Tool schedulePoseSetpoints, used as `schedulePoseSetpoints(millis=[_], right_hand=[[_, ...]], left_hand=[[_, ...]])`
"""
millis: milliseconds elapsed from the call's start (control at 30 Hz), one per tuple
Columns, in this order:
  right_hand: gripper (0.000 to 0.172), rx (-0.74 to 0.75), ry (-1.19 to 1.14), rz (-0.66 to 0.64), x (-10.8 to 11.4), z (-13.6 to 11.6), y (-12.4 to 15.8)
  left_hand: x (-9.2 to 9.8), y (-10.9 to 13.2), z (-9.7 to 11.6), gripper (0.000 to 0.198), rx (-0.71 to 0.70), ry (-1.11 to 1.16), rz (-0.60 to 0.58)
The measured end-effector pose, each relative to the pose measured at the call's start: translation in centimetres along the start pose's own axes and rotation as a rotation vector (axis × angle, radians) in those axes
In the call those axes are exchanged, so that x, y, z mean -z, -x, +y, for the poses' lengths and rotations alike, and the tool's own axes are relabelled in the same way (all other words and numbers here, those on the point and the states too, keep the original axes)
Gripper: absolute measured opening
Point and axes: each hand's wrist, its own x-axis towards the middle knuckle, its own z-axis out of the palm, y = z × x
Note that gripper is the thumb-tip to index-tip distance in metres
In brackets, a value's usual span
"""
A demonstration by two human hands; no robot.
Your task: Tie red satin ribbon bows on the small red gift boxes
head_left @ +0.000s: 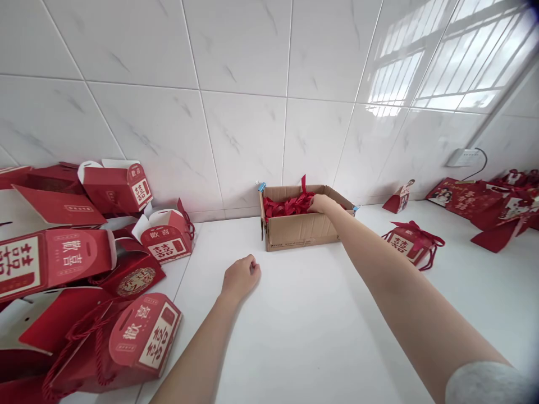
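Observation:
My right hand point(320, 203) reaches into a small open cardboard box point(300, 231) standing against the tiled wall. Its fingers are closed among the red ribbons point(286, 205) that fill the box. My left hand point(241, 277) rests on the white tabletop in front of the box, curled into a loose fist with nothing seen in it. A finished red gift box tied with ribbon point(411, 242) sits to the right of my right forearm.
A heap of red gift boxes with gold-and-white labels point(138, 336) crowds the left side. More red boxes and bags point(492, 207) lie at the far right, along with a small red box point(399, 200) by the wall. A wall socket point(461, 157) is mounted above them.

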Motion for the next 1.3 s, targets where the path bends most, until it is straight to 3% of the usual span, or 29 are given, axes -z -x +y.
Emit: schedulePoseSetpoints(millis=[100, 200, 467, 633, 700, 767, 833, 967, 1067, 1133, 1233, 1300], right_hand=[[0.023, -0.115, 0.062, -0.123, 0.1, 0.3, -0.6], [0.025, -0.139, 0.08, -0.147, 0.7, -0.2, -0.8], [0.018, -0.07, -0.046, 0.057, 2.8, -3.7, 0.1], [0.024, -0.009, -0.162, 0.178, 4.4, -6.4, 1.2], [0.03, 0.066, -0.243, 0.248, 5.9, -7.5, 2.5], [0.033, 0.265, -0.483, 0.453, 8.0, -8.3, 4.3], [0.031, 0.357, -0.668, 0.577, 10.0, -8.8, 6.9], [0.037, 0.289, -0.642, 0.482, 12.2, -8.8, 13.1], [0.04, 0.175, -0.637, 0.419, 11.6, -8.4, 17.3], [0.037, 0.144, -0.765, 0.387, 10.4, -7.8, 18.9], [0.031, 0.072, -1.044, 0.389, 7.2, -6.2, 19.5], [0.027, -0.036, -1.193, 0.34, 4.6, -4.5, 19.5]], left_hand=[[0.0, -0.1, 0.1, 0.014, 0.004, 0.004, -0.018], [0.2, -0.1, 0.2, 0.014, 0.008, 0.006, -0.033], [0.4, -0.1, 0.4, 0.014, 0.012, 0.005, -0.035], [0.3, -0.1, 0.4, 0.013, 0.022, 0.009, -0.036], [0.3, -0.2, 0.4, 0.014, 0.027, 0.007, -0.039], [0.3, -0.2, 0.4, 0.015, 0.029, 0.001, -0.041], [0.4, -0.1, 0.5, 0.016, 0.029, -0.006, -0.04], [0.6, 0.1, 0.8, 0.016, 0.032, -0.021, -0.052], [0.8, 0.2, 1.3, 0.016, 0.037, -0.037, -0.064], [1.0, 0.5, 2.0, 0.017, 0.023, -0.053, -0.084], [2.3, 2.2, 3.3, 0.009, -0.045, -0.084, -0.166], [4.0, 4.6, 4.1, 0.006, -0.095, -0.108, -0.233]])
